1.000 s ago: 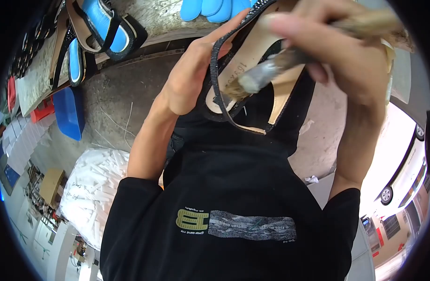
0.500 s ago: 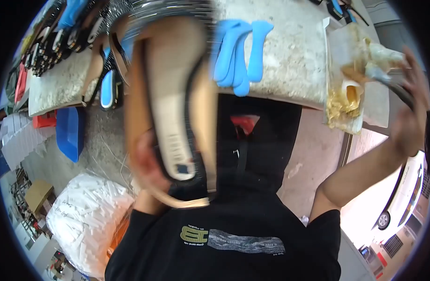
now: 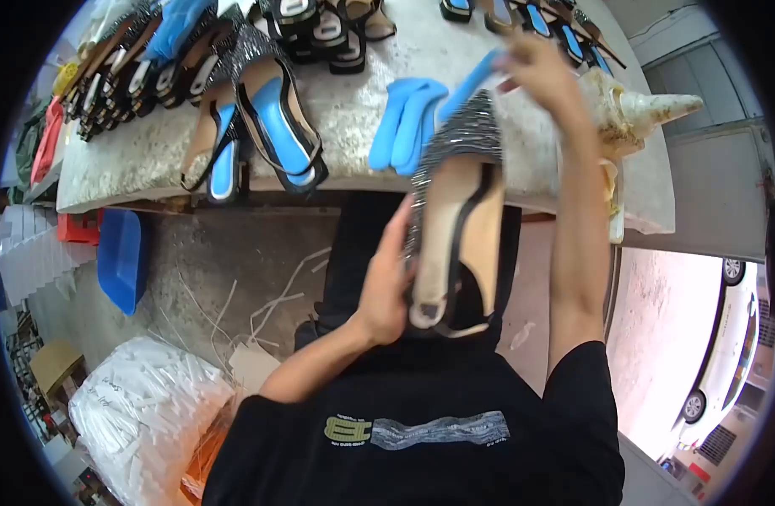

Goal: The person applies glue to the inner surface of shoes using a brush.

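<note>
My left hand [image 3: 386, 291] is closed around the side and heel of a slingback shoe [image 3: 455, 198] with a glittery dark pointed toe. The shoe is tilted up in front of me, its pale inner sole showing. My right hand [image 3: 539, 76] reaches over the table just beyond the toe. Its fingers pinch the end of a blue insole [image 3: 470, 84], partly hidden behind the shoe's toe. More blue insoles [image 3: 404, 122] lie overlapping beside it on the table. Left of them, two similar shoes [image 3: 282, 126] with blue insoles inside sit at the table's edge.
Many shoes [image 3: 143, 72] crowd the left of the worktable [image 3: 345, 160], others [image 3: 535, 21] its far right. A glue-crusted container [image 3: 602, 105] with a pale cone-shaped piece stands at right. Below are a blue tray [image 3: 120, 261] and a plastic bag of white pieces [image 3: 147, 405].
My right hand has left the glue container, where it held a dark-handled tool, and now grips a blue insole. My left hand has moved the shoe right and lower, away from my face.
</note>
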Action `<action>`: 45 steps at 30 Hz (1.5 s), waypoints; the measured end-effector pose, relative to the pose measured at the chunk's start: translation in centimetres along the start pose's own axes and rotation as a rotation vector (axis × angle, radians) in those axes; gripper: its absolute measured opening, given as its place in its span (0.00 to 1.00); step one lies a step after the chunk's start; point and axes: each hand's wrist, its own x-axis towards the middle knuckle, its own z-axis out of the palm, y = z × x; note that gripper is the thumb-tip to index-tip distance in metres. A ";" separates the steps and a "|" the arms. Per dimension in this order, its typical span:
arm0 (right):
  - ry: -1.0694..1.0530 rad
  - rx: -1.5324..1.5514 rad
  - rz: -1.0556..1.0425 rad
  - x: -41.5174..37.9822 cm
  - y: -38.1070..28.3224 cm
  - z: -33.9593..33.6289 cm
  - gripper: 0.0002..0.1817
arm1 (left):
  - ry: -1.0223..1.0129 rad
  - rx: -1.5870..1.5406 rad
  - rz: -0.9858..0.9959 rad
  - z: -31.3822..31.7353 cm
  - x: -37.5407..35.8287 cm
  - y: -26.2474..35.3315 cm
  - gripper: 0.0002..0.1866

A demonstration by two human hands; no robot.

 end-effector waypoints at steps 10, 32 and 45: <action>0.198 0.185 -0.592 -19.2 -5.8 -5.9 0.10 | -0.177 -0.073 -0.266 -0.1 3.3 -0.5 0.23; 0.022 -0.100 -0.182 -17.1 -2.0 5.6 0.11 | -0.430 -0.246 -0.298 -4.6 4.1 -5.3 0.20; 0.058 -0.145 -0.111 -17.3 -2.1 6.2 0.11 | -0.417 0.184 -0.223 -4.2 4.2 -4.4 0.18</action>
